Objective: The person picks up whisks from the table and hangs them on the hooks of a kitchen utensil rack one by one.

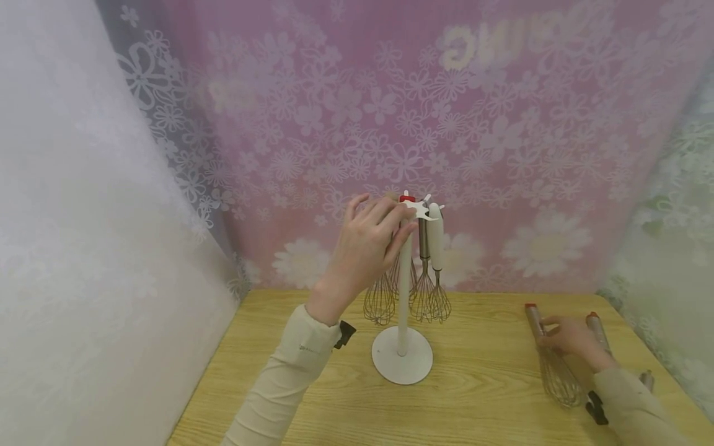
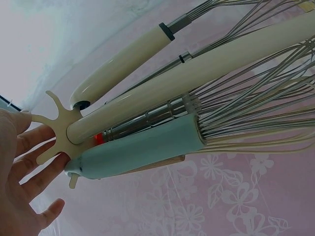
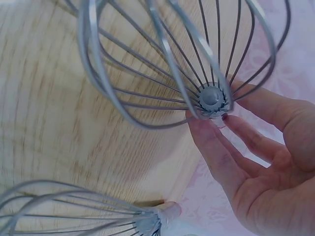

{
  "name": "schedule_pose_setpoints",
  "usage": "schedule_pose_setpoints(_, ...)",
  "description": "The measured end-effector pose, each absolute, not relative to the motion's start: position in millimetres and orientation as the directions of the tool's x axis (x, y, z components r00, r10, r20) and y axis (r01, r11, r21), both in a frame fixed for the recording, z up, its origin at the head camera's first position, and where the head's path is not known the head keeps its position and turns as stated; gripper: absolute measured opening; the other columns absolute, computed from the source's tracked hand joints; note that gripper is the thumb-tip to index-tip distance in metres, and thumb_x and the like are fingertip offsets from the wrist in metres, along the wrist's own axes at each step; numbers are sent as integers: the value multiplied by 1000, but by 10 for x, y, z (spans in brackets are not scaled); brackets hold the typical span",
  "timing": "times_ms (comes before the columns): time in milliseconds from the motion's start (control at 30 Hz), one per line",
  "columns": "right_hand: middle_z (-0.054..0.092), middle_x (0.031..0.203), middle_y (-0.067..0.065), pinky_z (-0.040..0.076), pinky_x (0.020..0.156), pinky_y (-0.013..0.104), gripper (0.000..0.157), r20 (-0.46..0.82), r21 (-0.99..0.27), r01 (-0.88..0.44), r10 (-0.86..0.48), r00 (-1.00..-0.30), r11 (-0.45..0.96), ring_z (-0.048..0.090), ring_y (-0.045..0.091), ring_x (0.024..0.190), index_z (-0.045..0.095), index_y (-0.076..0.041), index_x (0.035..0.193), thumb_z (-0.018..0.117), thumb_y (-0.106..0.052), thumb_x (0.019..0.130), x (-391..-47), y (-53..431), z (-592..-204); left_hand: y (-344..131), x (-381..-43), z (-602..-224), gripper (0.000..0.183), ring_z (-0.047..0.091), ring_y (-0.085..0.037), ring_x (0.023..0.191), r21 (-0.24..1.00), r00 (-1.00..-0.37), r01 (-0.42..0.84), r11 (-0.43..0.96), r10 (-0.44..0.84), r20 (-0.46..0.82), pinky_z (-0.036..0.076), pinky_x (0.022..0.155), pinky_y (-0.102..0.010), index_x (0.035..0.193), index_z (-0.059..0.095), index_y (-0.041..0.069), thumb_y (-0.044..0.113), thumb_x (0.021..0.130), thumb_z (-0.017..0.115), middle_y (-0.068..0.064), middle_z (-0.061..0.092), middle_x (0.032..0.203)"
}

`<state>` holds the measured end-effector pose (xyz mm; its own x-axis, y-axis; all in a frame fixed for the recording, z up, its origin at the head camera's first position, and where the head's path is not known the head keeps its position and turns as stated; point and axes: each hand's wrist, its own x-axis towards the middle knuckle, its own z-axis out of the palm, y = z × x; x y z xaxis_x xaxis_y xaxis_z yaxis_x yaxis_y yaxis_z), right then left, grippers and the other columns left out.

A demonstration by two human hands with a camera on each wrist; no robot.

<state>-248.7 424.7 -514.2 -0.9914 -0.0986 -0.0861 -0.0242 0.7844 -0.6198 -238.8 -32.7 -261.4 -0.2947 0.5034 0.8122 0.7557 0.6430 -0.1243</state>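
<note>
White stand (image 1: 404,291): upright on the table (image 1: 474,396), whisks hanging from its hooks, including one with a teal handle (image 2: 142,153). Left hand (image 1: 369,235): holds the stand's top between thumb and fingers. Right hand (image 1: 573,341): well right of the stand, grasping a red-ended whisk (image 1: 551,362) by its handle. A second red-tipped handle (image 1: 598,329) lies farther right of the stand.

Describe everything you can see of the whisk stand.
The stand is off-white with a smooth, painted-metal look: a round flat base on the table, one slim straight post, and a flat top branching into hooks. It stands upright. Several whisks hang around the post, and the left hand holds its top.
</note>
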Motion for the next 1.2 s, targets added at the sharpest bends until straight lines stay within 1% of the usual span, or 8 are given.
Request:
schedule_pose_setpoints(233,68,101,36,61,64,39,58,-95,-646,-34,-125,-988,763,72,34,82,47,26,128,74,-8,90,-2475,4157,-5131,-335,-2389,-2616,21,66,-17,95,-127,-296,752,647,503,812,35,115,-49,113,71,14,29,104,59,1,68,108)
schedule_pose_setpoints(433,68,101,36,60,60,38,59,-91,-619,-36,-118,-989,785,72,31,76,49,24,128,76,-10,89,-2475,4101,-5139,-343,-2393,-2624,21,66,-17,95,-120,-300,755,645,501,812,35,114,-49,113,71,13,28,105,59,1,68,108)
schedule_pose_setpoints(600,68,104,36,61,63,40,60,-119,-641,-14,-117,-986,767,72,32,80,48,23,130,75,-11,90,-2458,4045,-5129,-352,-2392,-2628,21,66,-17,95,-117,-302,754,647,498,813,35,114,-50,114,71,14,28,104,59,1,68,108)
schedule_pose_setpoints(833,66,107,37,61,66,41,60,-134,-637,-14,-129,-982,771,71,34,83,46,23,133,74,-12,92,-2432,3981,-5124,-359,-2401,-2636,21,67,-17,97,-126,-290,752,648,496,818,37,112,-52,113,71,14,28,104,59,0,68,109)
schedule_pose_setpoints(967,67,106,36,61,66,41,58,-129,-639,-23,-137,-982,769,70,33,82,47,23,132,73,-11,93,-2419,3963,-5128,-361,-2409,-2642,21,67,-17,97,-129,-287,751,648,495,820,37,113,-51,113,71,14,28,104,59,0,68,108)
schedule_pose_setpoints(1133,68,104,34,61,65,41,60,-144,-656,-10,-138,-980,755,71,31,80,45,22,133,74,-11,92,-2440,3966,-5134,-361,-2412,-2642,21,67,-17,97,-131,-289,747,651,496,819,35,114,-49,113,71,14,29,105,58,1,68,109)
schedule_pose_setpoints(1200,68,104,35,61,64,40,58,-151,-648,-7,-137,-979,761,71,29,77,44,23,133,70,-9,93,-2467,3976,-5138,-362,-2409,-2637,22,66,-17,98,-132,-292,746,653,498,816,34,116,-48,114,71,14,30,105,58,1,68,110)
